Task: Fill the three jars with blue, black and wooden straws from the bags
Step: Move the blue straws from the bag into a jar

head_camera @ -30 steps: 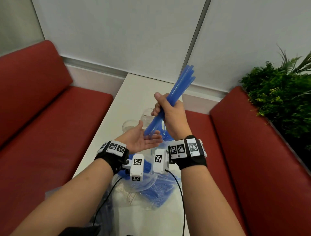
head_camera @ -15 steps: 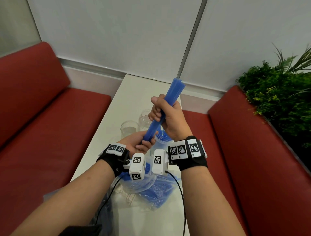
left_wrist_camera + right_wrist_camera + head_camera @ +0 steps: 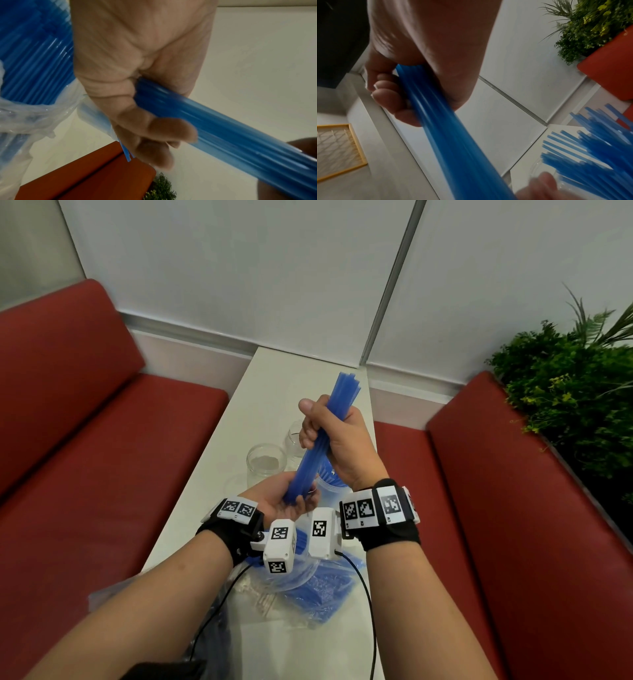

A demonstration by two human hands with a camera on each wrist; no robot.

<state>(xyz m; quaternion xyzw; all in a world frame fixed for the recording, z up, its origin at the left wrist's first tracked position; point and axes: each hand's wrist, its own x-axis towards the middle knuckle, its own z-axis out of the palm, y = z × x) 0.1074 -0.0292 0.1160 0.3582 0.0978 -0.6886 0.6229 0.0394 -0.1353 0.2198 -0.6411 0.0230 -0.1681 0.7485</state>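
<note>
My right hand (image 3: 337, 440) grips a bundle of blue straws (image 3: 342, 395) in a fist, tilted up and to the right above the table. My left hand (image 3: 291, 501) lies palm up below it, and its fingers curl round the bundle's lower end (image 3: 240, 129). Behind my hands stands a jar holding blue straws (image 3: 329, 477), seen close in the right wrist view (image 3: 590, 148). Two clear empty jars (image 3: 265, 465) (image 3: 294, 440) stand to its left. The right wrist view shows the fist closed round the bundle (image 3: 453, 135).
An open clear bag of blue straws (image 3: 322, 590) lies under my wrists on the narrow white table (image 3: 274, 392). A bag of pale straws (image 3: 253, 594) and a dark bag (image 3: 212, 628) lie left of it. Red benches (image 3: 102, 457) flank the table. A plant (image 3: 565, 388) stands right.
The fanned straw tips have been evened into a tight bundle. My left hand went from a flat open palm to fingers curled round the bundle's lower end.
</note>
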